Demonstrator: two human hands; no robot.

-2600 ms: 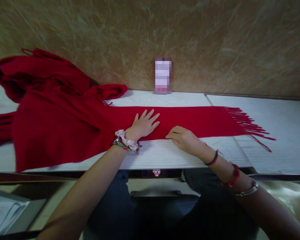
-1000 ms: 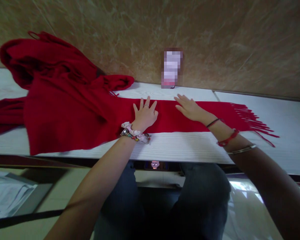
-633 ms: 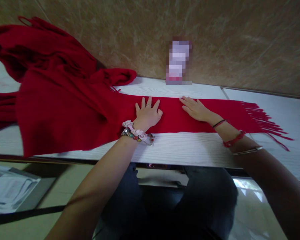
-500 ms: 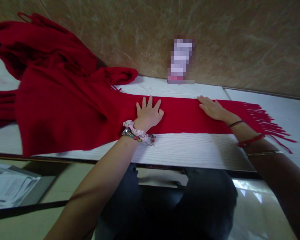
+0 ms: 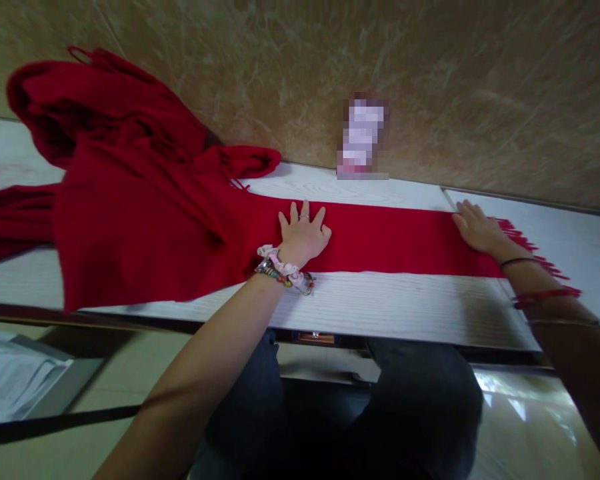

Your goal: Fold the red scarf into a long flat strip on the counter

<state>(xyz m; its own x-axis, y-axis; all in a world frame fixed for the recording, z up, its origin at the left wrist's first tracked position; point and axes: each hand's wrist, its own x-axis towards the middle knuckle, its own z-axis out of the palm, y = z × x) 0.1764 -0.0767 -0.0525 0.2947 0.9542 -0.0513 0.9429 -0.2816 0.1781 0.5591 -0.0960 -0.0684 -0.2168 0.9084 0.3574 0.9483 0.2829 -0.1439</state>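
A red fringed scarf [image 5: 390, 240] lies as a flat strip along the white wood-grain table. My left hand [image 5: 304, 239] rests on it with fingers spread, close to where the strip meets a loose heap of red cloth [image 5: 140, 220]. Farther right, my right hand [image 5: 477, 228] lies flat on the scarf near its fringed end, fingers stretched out. The forearm and wrist on that side cover part of the fringe [image 5: 517, 233]. Whether the heap and the strip are all one piece cannot be made out.
Behind the white table [image 5: 380, 300] stands a brown marbled wall [image 5: 255, 80]. A blurred-out upright item [image 5: 364, 137] leans there at the table's back edge. Below left is a grey bin [image 5: 83, 383] with papers. My legs [image 5: 420, 400] are under the front edge.
My right hand has slid right along the scarf toward the fringe. My left hand has stayed at the same spot on the cloth. The whole view has shifted slightly.
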